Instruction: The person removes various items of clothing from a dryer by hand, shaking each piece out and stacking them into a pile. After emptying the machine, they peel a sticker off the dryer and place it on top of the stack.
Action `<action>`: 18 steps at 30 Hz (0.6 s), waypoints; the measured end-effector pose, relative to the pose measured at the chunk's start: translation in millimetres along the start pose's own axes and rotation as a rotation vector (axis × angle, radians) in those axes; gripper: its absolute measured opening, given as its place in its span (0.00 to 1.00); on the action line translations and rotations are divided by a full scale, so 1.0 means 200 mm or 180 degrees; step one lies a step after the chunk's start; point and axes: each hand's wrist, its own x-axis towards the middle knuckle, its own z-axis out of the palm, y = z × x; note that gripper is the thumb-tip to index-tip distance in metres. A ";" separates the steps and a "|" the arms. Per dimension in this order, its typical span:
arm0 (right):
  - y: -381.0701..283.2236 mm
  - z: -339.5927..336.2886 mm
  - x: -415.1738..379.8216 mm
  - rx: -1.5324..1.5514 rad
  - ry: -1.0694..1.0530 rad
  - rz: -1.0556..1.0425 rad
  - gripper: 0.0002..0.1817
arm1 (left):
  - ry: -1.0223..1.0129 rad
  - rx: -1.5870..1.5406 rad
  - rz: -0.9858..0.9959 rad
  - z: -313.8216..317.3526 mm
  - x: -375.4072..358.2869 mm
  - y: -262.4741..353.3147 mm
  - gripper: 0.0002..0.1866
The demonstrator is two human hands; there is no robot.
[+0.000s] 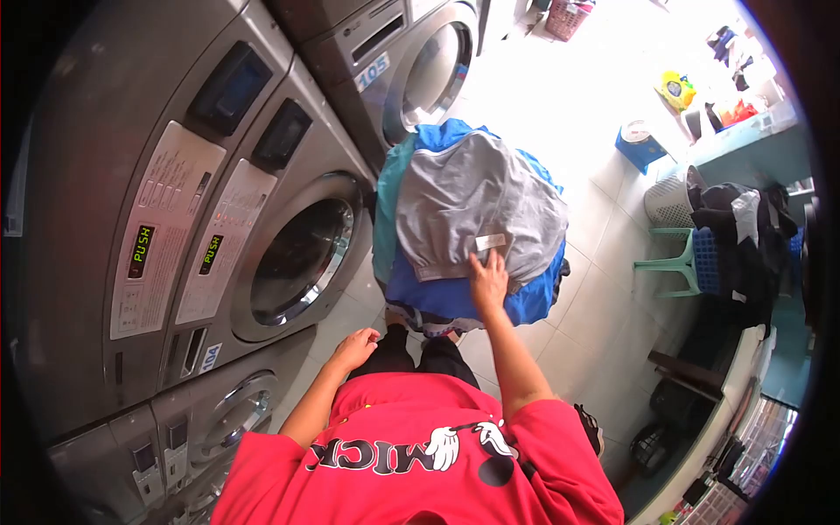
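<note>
A grey garment (472, 197) with a small white label (490, 241) lies spread on top of a heaped pile of laundry. Blue cloth (437, 293) shows under it, and a teal piece (386, 223) hangs at the pile's left side. My right hand (490, 284) rests on the lower part of the garment, fingers stretched out, their tips just below the label. Apart from the pile, my left hand (354, 349) hovers in front of my body with loosely bent fingers and nothing visible in it. Whatever holds up the laundry is hidden beneath it.
Stacked grey washing machines line the left, including one with a round glass door (302, 262). At right are a green stool (678, 264), a white basket (669, 197) and dark clothes (744, 236). A blue box (640, 147) stands on the tiled floor (595, 280).
</note>
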 end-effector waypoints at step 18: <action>0.09 0.14 -0.56 0.2399 -0.1377 0.3490 0.37 | 0.1092 -0.1360 -0.0107 -0.57 1.44 0.29 0.36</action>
